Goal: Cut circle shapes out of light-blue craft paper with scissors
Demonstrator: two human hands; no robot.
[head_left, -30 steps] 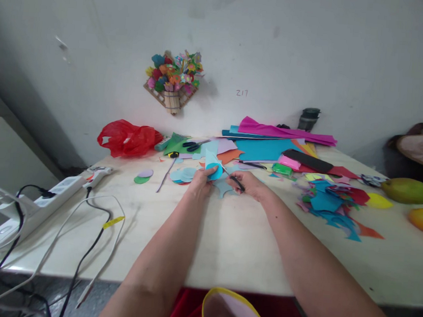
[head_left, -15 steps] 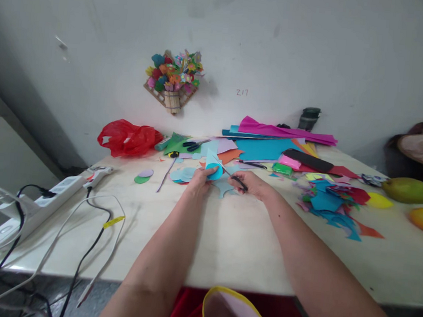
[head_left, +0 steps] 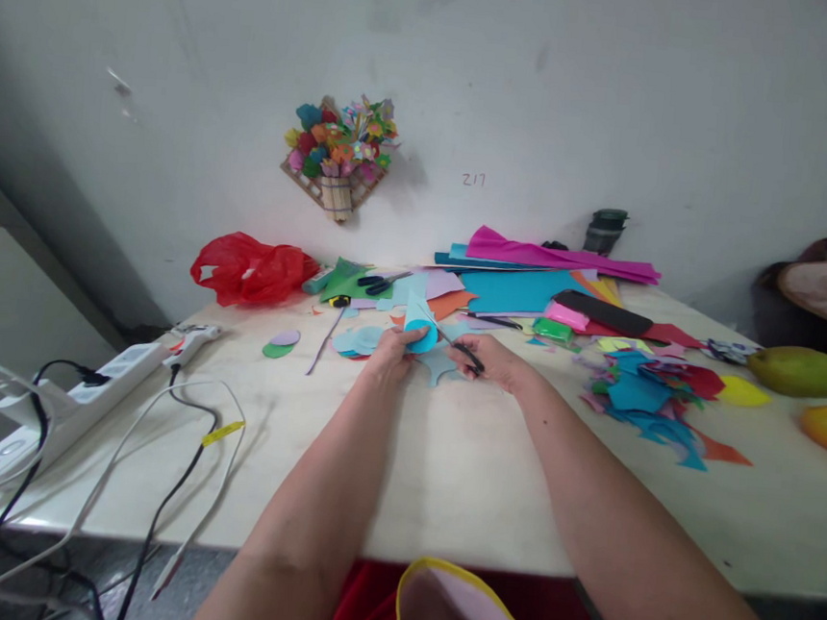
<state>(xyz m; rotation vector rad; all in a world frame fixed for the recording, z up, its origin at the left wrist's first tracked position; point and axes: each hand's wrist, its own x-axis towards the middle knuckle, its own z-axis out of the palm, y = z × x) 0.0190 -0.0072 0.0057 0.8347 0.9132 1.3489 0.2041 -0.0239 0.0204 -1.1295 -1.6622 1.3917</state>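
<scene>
Between thumb and fingers, my left hand (head_left: pixel 397 344) pinches a light blue piece of paper (head_left: pixel 422 335), which is curled over. My right hand (head_left: pixel 480 357) is closed round the black handles of a pair of scissors (head_left: pixel 468 355); their blades point up and left and meet the paper's right edge. How far apart the blades are I cannot tell. Just below the hands lies a pale blue paper offcut (head_left: pixel 438 362) with curved edges. Light blue paper circles (head_left: pixel 360 340) overlap on the table left of my left hand.
A second pair of scissors (head_left: pixel 379 283) lies behind. Paper scraps (head_left: pixel 638 388) are heaped at right, near a green mango-like fruit (head_left: pixel 799 372). Coloured sheets (head_left: pixel 523 291) and a red plastic bag (head_left: pixel 250 272) line the back. A power strip (head_left: pixel 72 406) with cables occupies the left.
The blue paper has shifted slightly in my left hand, its upper part tilting a little to the right. Both hands stay almost in place, and the scissors remain at the paper's edge.
</scene>
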